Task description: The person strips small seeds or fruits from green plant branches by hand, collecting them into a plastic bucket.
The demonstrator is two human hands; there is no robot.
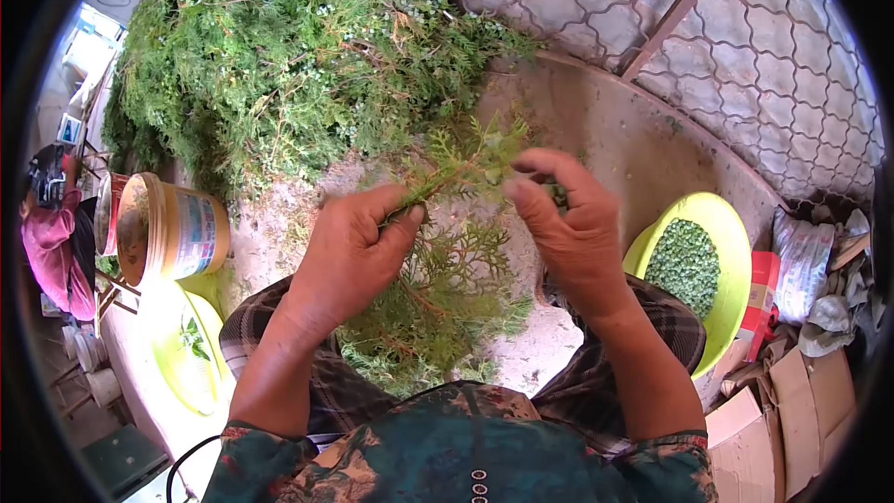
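Left hand [358, 247] pinches sprig [430, 188]; right hand [573, 224] near its tip, thumb and forefinger slightly parted; floor [596, 135] spans pile [289, 56] to basin [735, 270], grille [736, 56] edging it.

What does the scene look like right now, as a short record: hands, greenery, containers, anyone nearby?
left hand: grips a leafy sprig
right hand: fingers curled near the sprig's tip; green bits show inside, grip unclear
branch pile: large, leafy, ahead and left
right basin: yellow-green, holding many small green berries
left basin: yellow-green, a few green leaves inside
bucket: yellowish, near left basin
nearby: person in pink, far left
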